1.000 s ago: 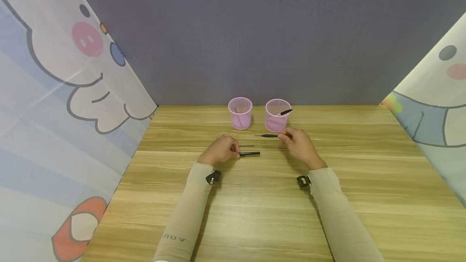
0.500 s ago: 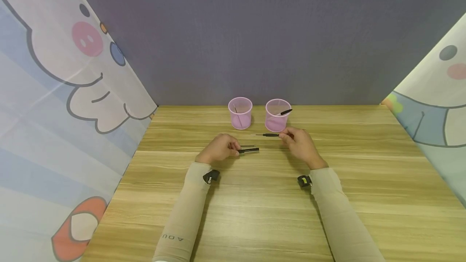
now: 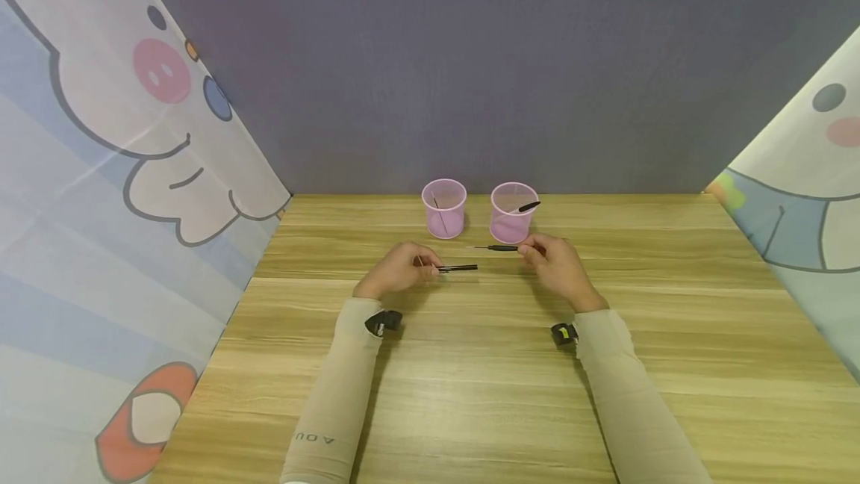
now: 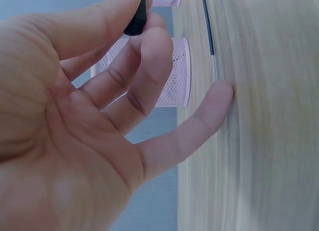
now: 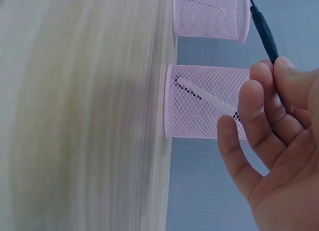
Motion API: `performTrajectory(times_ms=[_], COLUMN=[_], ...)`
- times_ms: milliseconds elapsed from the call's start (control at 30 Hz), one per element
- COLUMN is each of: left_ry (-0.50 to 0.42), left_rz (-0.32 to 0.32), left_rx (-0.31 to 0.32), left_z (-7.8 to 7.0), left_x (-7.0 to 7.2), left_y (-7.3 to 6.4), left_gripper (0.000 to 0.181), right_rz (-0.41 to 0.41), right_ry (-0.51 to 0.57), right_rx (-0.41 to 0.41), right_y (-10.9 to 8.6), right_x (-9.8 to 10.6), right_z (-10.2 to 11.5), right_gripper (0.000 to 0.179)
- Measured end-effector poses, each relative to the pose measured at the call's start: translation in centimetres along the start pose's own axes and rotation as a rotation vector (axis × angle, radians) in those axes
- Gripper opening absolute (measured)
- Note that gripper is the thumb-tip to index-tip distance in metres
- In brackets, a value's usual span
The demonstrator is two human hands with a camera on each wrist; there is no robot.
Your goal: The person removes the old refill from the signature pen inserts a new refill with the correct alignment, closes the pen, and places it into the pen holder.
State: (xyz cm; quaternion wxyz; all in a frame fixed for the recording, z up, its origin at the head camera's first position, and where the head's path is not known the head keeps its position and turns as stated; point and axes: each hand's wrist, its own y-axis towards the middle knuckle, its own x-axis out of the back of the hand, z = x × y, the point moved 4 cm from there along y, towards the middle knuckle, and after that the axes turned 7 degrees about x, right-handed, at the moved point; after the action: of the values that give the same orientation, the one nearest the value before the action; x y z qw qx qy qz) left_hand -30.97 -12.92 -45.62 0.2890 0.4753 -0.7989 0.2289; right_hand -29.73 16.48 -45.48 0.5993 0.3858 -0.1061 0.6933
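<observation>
In the head view my left hand [image 3: 399,269] pinches one end of a slim black pen barrel [image 3: 460,267], which points right just above the table. The left wrist view shows the barrel's dark end [image 4: 136,19] between thumb and fingers, and the little finger reaching down beside a thin pen refill [image 4: 208,31] on the wood. From the head the barrel covers most of that refill. My right hand [image 3: 556,267] pinches a black pen grip section [image 3: 502,248] with a thin, pale-tipped rod sticking out left; the right wrist view shows its ringed dark grip [image 5: 264,34].
Two pink mesh cups stand at the back of the wooden table. The left cup [image 3: 444,226] holds a thin dark rod. In the right cup [image 3: 509,230] leans a pen with a black end [image 3: 529,207]. A grey wall [image 3: 470,81] rises behind them.
The left hand has moved up and slightly left, lifting the black barrel away from its lower place until it overlaps the refill. The right hand has shifted only slightly right with its piece.
</observation>
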Motion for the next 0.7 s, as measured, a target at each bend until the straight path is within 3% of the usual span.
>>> performTrajectory(times_ms=[233, 700], left_ry=[-0.054, -0.154], left_rz=[-0.003, -0.017], left_rx=[-0.006, 0.089], left_z=[0.5, 1.3], left_x=[0.3, 0.6], left_y=[0.0, 0.0], left_gripper=[0.017, 0.015], right_rz=[-0.002, -0.019], right_ry=[0.014, 0.001], right_rx=[0.01, 0.015], right_y=[0.0, -0.1], right_x=[0.1, 0.3], right_z=[-0.1, -0.3], right_gripper=[0.022, 0.022])
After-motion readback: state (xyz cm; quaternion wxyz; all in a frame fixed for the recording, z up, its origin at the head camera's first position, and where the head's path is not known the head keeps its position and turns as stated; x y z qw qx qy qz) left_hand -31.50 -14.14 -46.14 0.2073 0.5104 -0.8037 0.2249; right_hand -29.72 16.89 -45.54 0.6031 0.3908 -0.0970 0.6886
